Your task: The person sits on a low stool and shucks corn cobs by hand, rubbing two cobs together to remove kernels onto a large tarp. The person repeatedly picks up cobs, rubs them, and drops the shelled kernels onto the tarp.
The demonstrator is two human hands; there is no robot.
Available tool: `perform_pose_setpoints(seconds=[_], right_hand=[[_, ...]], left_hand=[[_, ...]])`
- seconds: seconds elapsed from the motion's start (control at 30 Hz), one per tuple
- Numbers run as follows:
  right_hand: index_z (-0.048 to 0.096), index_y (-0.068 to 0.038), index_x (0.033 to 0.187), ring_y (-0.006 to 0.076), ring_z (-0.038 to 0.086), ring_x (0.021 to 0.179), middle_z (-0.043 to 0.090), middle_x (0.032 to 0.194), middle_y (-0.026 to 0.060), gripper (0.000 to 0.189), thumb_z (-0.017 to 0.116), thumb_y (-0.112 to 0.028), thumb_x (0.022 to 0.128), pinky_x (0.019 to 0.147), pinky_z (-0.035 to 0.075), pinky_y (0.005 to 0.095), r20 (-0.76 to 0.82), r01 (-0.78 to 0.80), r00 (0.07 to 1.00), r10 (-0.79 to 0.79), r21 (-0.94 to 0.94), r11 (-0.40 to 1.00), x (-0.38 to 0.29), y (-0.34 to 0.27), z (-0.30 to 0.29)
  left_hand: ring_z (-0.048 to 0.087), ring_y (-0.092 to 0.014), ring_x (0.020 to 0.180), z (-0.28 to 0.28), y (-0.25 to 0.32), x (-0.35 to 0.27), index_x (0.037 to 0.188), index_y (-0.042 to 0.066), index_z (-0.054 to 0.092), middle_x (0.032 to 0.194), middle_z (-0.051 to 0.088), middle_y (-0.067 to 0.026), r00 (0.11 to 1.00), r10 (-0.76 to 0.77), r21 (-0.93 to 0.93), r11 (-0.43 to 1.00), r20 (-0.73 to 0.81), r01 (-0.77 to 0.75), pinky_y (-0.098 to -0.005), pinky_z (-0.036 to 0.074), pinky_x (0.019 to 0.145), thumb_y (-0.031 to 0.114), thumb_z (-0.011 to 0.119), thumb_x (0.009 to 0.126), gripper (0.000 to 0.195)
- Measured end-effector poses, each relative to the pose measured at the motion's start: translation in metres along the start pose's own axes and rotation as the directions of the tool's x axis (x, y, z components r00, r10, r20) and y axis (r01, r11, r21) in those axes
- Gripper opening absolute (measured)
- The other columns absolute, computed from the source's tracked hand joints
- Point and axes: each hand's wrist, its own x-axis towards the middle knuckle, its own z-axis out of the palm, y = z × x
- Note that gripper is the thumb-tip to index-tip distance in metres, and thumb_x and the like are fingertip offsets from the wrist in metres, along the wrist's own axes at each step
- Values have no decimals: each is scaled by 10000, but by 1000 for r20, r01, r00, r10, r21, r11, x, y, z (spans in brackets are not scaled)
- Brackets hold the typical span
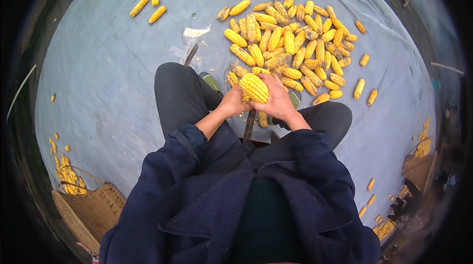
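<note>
Between my knees, both hands are on a yellow ear of corn (254, 88), its rows of kernels facing up. My right hand (275, 96) wraps around its right side. The fingers of my left hand (233, 102) are curled against its lower left side; their tips are hidden. Just below the hands, a narrow dark bar (249, 125) runs back towards my lap. Beyond my hands spreads a loose pile of husked corn ears (288, 42), some with brown, dirty patches. One more ear (262, 119) lies close to the bar, under my right wrist.
A pale plastic sheet (99, 79) covers the ground. Behind me on the left is a woven basket (92, 208) beside more corn (68, 175). Another basket (419, 168) stands at the far right. A white scrap (197, 32) and a dark stick (191, 55) lie ahead.
</note>
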Motion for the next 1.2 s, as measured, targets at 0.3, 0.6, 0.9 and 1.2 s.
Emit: perform_pose_setpoints(seconds=[0.3,0.6,0.9,1.2], right_hand=[[488,7,1158,168,600,895,628,991,109,589,754,-219,683,797,476,283,-43,-488,827,560,440,754,7,40,-8],[470,35,1193,137,582,889,611,1027,86,600,737,-226,724,769,467,279,103,-482,781,616,727,489,13,40,-11],[507,-21,1199,267,522,1106,578,1115,141,677,781,-296,645,937,405,385,18,-153,988,154,285,946,-2,-16,-42],[552,-88,1077,335,611,821,622,883,132,590,757,-374,603,686,496,402,-144,135,983,-112,169,976,-19,-42,-56]], left_hand=[[623,-351,867,2,-36,11,1093,48,492,873,642,-195,964,-146,-16,988,221,154,-395,486,756,271,749,646,562],[615,-342,911,-12,3,-16,1023,31,471,900,635,-196,970,-96,275,961,226,31,-401,472,766,303,779,675,539],[551,-103,565,-33,16,-23,1089,-13,476,723,586,-31,933,-31,-508,832,358,222,-249,441,504,182,736,726,487],[570,-144,510,-60,75,-41,1084,-13,515,749,604,-70,860,-43,-482,814,509,326,-249,452,431,25,698,730,400]])
